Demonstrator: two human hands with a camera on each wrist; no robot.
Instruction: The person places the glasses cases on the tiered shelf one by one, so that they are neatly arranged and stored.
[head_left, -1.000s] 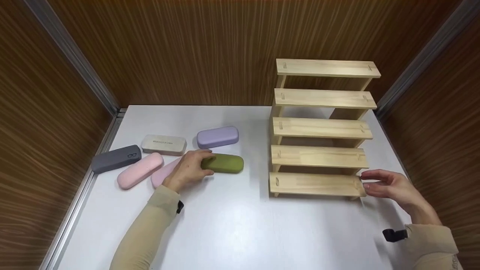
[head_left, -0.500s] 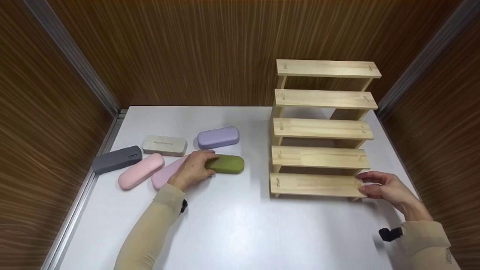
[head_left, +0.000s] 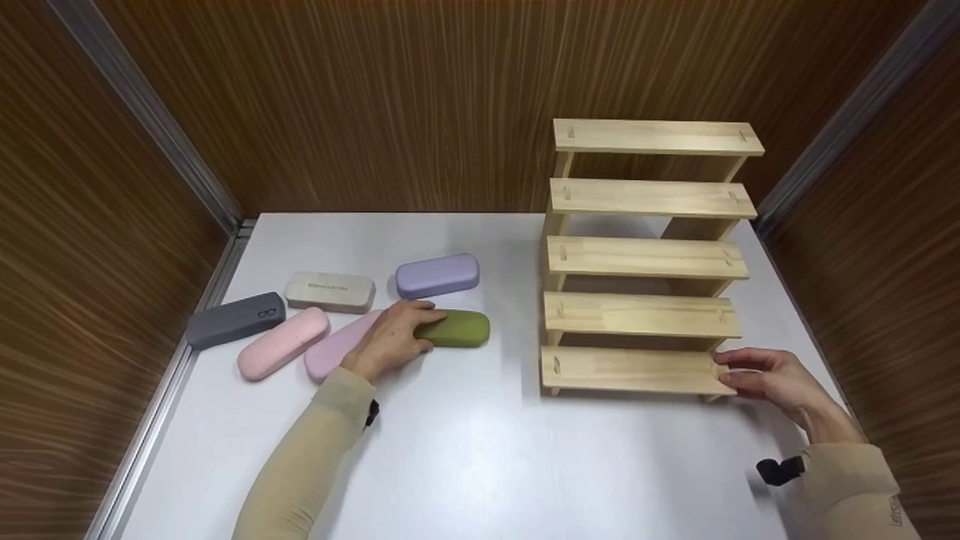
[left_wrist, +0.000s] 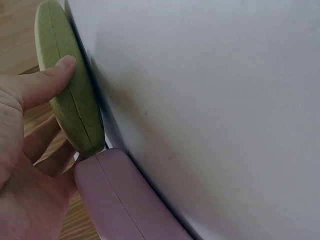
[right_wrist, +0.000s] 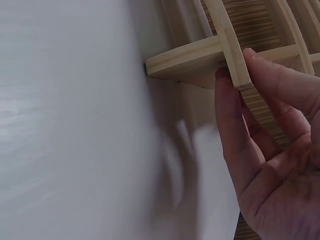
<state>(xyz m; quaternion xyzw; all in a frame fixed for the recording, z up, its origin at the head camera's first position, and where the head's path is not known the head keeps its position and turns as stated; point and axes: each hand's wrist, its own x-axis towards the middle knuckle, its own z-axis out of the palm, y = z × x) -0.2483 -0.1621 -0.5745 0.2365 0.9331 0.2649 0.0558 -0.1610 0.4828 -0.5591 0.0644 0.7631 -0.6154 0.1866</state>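
Observation:
My left hand (head_left: 391, 339) grips the left end of a green glasses case (head_left: 463, 328) lying on the white table. In the left wrist view the thumb presses the side of the green case (left_wrist: 72, 107), with fingers behind it. Under that hand, a mauve-pink glasses case (head_left: 336, 351) is partly hidden; its end meets the green one. At the right, my right hand (head_left: 784, 386) pinches the right end of the lowest board of a wooden stepped rack (head_left: 637, 369). The right wrist view has thumb and finger on either face of the board end (right_wrist: 235, 65).
A lilac case (head_left: 437, 276) lies behind the green one. Farther left are a beige case (head_left: 330, 291), a dark grey case (head_left: 236, 320) and a light pink case (head_left: 283, 343). Wood-grain panels (head_left: 390, 105) wall in the table (head_left: 487, 457) at the back and sides.
My left hand has slid slightly right and closed onto the green case's end. My right hand has moved left, from beside the lowest board to pinching its end.

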